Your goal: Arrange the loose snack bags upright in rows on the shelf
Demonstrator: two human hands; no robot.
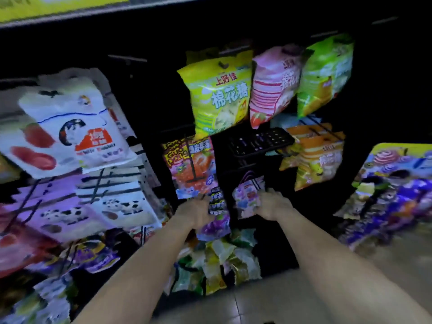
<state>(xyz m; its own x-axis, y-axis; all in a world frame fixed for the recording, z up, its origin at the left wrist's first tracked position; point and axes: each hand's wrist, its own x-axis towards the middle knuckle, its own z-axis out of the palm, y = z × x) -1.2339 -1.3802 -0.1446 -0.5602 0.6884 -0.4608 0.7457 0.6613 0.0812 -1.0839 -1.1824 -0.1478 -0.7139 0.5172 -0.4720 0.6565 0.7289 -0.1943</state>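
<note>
- Low on the dark rack, near its middle, my left hand [195, 211] presses against a small black-and-white bag [216, 199] and a purple bag [214, 226] just below it; the blur hides whether my fingers are wrapped round either one, so I cannot tell the grip.
- My right hand [272, 204] holds a small pink-and-white patterned bag [246, 198], fingers curled on its right edge.
- That bag stands with its long axis roughly vertical, its top toward the dark hook [251, 177] above it and its printed face toward me.
- Beneath my hands, the bottom bin [278, 251] holds a loose heap of green, yellow and white bags [224, 260], lying crumpled at all angles, none upright.
- Above, a yellow-green bag [219, 99], a pink striped bag [272, 87] and a green bag [325, 73] hang side by side, long axes vertical, tilted slightly.
- An orange bag [318, 157] hangs lower right; a red strawberry bag [191, 164] hangs just above my left hand.
- A black wire basket [259, 141] sits between them; its contents are too dark to tell.
</note>
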